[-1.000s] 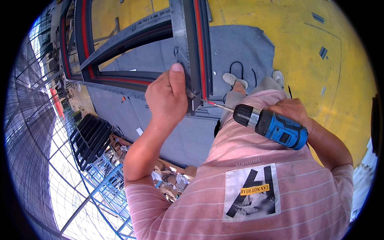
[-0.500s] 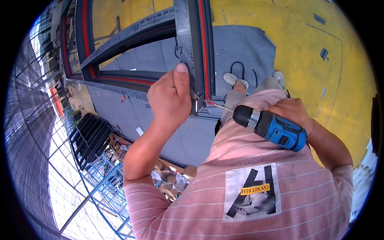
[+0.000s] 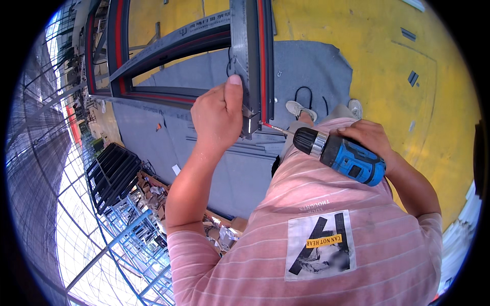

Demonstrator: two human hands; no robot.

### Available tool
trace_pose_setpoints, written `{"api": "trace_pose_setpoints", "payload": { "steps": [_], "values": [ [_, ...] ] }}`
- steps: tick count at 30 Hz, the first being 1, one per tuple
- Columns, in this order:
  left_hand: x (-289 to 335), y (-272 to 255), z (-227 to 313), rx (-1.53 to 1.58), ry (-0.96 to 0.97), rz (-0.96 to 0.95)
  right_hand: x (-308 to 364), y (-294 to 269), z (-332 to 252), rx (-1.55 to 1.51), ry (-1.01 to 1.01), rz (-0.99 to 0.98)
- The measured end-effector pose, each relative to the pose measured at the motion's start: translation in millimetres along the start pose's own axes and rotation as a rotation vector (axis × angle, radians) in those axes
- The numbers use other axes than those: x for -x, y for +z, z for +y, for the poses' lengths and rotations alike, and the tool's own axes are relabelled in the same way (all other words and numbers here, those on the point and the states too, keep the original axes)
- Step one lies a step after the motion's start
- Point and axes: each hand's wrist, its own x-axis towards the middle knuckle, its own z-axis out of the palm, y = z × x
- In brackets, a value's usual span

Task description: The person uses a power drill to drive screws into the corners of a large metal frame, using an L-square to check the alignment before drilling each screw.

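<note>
A dark grey window frame (image 3: 239,46) with red strips spans the upper left. My left hand (image 3: 217,115) is closed at its near corner, the thumb lying along the grey profile; the fingertips are hidden. In my right hand (image 3: 367,136) is a blue and black cordless drill (image 3: 352,160), gripped from its far side, so the handle and trigger fingers are out of sight. From its black chuck a thin bit with a red front part (image 3: 273,126) points left. The bit's tip meets the end of the frame, just right of my left hand.
Grey sheeting (image 3: 326,66) covers part of the yellow floor (image 3: 383,102). Several dark profile strips (image 3: 255,148) lie below the frame corner. Further left are stacked black frames (image 3: 112,171), a blue metal rack (image 3: 125,224) and boxes with loose scraps (image 3: 224,232). My shoes (image 3: 301,109) are on the sheeting.
The drill and my right hand have shifted slightly up and left in the picture. The chuck looked smooth before and now shows its ridges. My left hand keeps its hold.
</note>
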Motion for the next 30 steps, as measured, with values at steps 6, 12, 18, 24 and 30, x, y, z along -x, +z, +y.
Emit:
{"api": "trace_pose_setpoints", "payload": {
  "steps": [6, 12, 18, 24, 30],
  "values": [
    [0.7, 1.4, 5.7, -0.105, -0.016, 0.046, 2.5, 6.3, 0.0, -0.028, -0.01, -0.015],
    [0.9, 2.7, 10.0, -0.124, -0.084, 0.043, -10.4, 3.7, -21.3, 0.107, 0.263, -0.211],
    [5.1, 2.5, 14.6, -0.115, -0.132, 0.058, 5.3, 9.0, -2.4, -0.065, 0.023, 0.039],
    [6.0, 4.2, 12.6, -0.119, -0.134, 0.108, 2.7, 4.5, -6.3, -0.029, 0.184, -0.082],
    [14.3, 4.9, 12.8, -0.061, -0.044, 0.394, 0.3, 1.0, -5.0, -0.088, 0.204, -0.092]
  ]
}}
